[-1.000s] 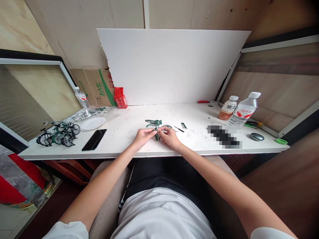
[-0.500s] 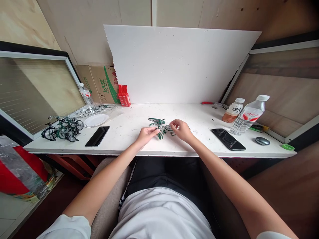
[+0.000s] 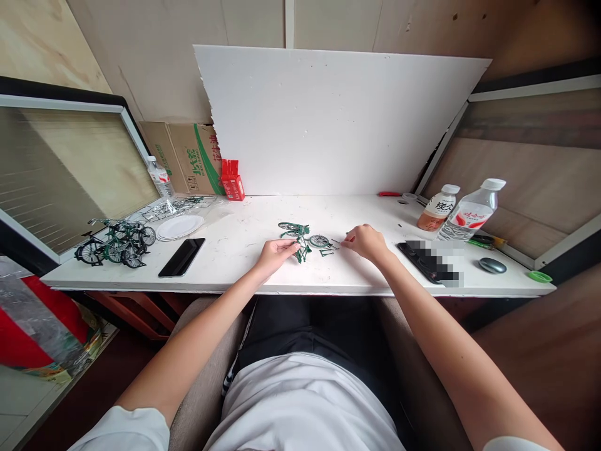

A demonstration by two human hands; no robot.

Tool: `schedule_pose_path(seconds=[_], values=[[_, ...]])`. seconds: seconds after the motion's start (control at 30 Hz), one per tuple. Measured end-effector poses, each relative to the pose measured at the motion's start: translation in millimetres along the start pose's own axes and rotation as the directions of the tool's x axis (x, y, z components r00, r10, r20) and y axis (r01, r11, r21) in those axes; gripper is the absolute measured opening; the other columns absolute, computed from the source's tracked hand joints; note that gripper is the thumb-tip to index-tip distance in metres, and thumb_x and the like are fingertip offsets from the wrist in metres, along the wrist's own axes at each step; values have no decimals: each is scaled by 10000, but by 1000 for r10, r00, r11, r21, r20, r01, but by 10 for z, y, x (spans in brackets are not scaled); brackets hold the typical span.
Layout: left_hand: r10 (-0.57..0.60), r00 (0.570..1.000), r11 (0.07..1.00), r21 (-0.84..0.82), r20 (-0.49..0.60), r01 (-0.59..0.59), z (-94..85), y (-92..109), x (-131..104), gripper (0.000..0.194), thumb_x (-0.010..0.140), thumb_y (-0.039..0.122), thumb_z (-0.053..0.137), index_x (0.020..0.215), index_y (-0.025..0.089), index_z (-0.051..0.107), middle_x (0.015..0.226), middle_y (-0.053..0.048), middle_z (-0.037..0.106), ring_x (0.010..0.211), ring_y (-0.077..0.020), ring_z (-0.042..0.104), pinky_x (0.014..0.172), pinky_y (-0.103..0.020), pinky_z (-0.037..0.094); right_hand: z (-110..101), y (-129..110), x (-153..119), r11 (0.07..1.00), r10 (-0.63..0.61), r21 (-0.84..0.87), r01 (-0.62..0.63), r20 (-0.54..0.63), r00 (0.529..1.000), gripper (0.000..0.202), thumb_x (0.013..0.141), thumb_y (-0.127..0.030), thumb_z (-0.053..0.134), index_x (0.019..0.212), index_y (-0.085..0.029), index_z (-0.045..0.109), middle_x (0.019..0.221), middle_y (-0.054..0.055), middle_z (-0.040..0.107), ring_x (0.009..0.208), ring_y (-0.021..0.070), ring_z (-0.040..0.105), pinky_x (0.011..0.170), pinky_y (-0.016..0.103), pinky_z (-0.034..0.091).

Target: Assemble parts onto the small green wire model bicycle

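Note:
A small green model bicycle (image 3: 301, 237) is pinched at its lower left between the thumb and fingers of my left hand (image 3: 277, 255). Just right of it a loose model wheel (image 3: 320, 241) lies on the white table (image 3: 235, 272), with a thin dark frame part (image 3: 327, 252) below it. My right hand (image 3: 365, 241) is at the table top further right, fingers bent together near small thin parts. Whatever its fingertips hold, if anything, is too small or hidden to make out.
Several assembled model bicycles (image 3: 117, 243) stand at the left, near white plates (image 3: 179, 228) and a phone (image 3: 182, 257). At the right are a blurred-out dark phone (image 3: 417, 260), a water bottle (image 3: 474, 210), a tea-coloured bottle (image 3: 437, 210) and a mouse (image 3: 493, 265).
My right hand has moved right, away from the bicycle, uncovering the loose wheel and the thin part. My left hand still grips the bicycle in about the same place.

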State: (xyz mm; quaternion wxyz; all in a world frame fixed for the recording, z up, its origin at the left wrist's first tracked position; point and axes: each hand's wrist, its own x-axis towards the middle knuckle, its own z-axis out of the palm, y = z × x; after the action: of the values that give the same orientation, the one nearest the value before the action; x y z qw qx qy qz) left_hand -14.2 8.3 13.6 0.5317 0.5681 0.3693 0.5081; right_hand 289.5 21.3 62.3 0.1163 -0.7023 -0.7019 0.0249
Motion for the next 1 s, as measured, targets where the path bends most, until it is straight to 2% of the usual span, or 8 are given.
schedule_pose_path(seconds=[0.13, 0.33, 0.53, 0.67, 0.8, 0.93, 1.0], values=[[6, 1000, 1000, -3, -3, -6, 3, 3, 2, 498, 725, 509, 949, 1017, 117, 853, 1043, -133, 825, 914, -237, 743, 921, -406, 596, 34, -103, -28, 999, 25, -25, -24, 36, 999, 133, 963, -292, 713, 955, -248, 838, 994, 95, 813, 984, 280, 706, 711, 314, 422], [-7, 1000, 1000, -2, -7, 7, 0, -1, 3, 491, 727, 495, 952, 1026, 118, 850, 1032, -126, 823, 897, -231, 738, 886, -393, 601, 47, -49, -16, 997, 53, 57, -56, 64, 997, 131, 966, -295, 702, 964, -239, 821, 1007, 93, 811, 881, 247, 709, 702, 307, 418], [-5, 1000, 1000, -12, -3, 5, -1, -2, 7, 480, 728, 493, 954, 1003, 114, 849, 1024, -132, 825, 894, -231, 738, 889, -392, 602, 158, 3, 31, 1000, -13, 26, 15, -73, 997, 204, 1000, -268, 626, 951, -212, 816, 976, 130, 789, 975, 287, 700, 740, 333, 449], [-9, 1000, 1000, -20, -10, 9, 1, -4, 10, 492, 720, 481, 961, 1026, 114, 848, 1036, -136, 827, 899, -229, 739, 909, -396, 597, 255, 31, 64, 995, -83, 42, 92, -171, 982, 241, 1046, -265, 542, 1029, -195, 772, 1131, 163, 756, 1129, 327, 648, 727, 342, 458], [-3, 1000, 1000, 9, 6, 3, 2, 5, 0, 490, 749, 502, 936, 1024, 105, 850, 1068, -149, 823, 909, -229, 738, 916, -398, 593, 286, 34, 84, 968, -162, 141, 210, -293, 942, 232, 1071, -264, 490, 1075, -189, 709, 1162, 164, 727, 1132, 321, 634, 717, 350, 469], [1, 1000, 1000, 22, 10, -1, 2, 15, -7, 508, 754, 516, 926, 1040, 102, 849, 1082, -158, 820, 926, -237, 740, 920, -405, 591, 258, 21, 81, 886, -270, 228, 404, -454, 849, 216, 1092, -288, 456, 1097, -211, 658, 1058, 124, 736, 1005, 284, 645, 796, 388, 500], [3, 1000, 1000, 20, 11, -3, 2, 16, -7, 517, 750, 516, 929, 1048, 102, 847, 1082, -158, 820, 939, -243, 741, 929, -410, 593, 245, 4, 69, 840, -306, 259, 476, -497, 812, 200, 1093, -306, 467, 1085, -222, 649, 1033, 112, 731, 981, 278, 643, 814, 399, 513]])
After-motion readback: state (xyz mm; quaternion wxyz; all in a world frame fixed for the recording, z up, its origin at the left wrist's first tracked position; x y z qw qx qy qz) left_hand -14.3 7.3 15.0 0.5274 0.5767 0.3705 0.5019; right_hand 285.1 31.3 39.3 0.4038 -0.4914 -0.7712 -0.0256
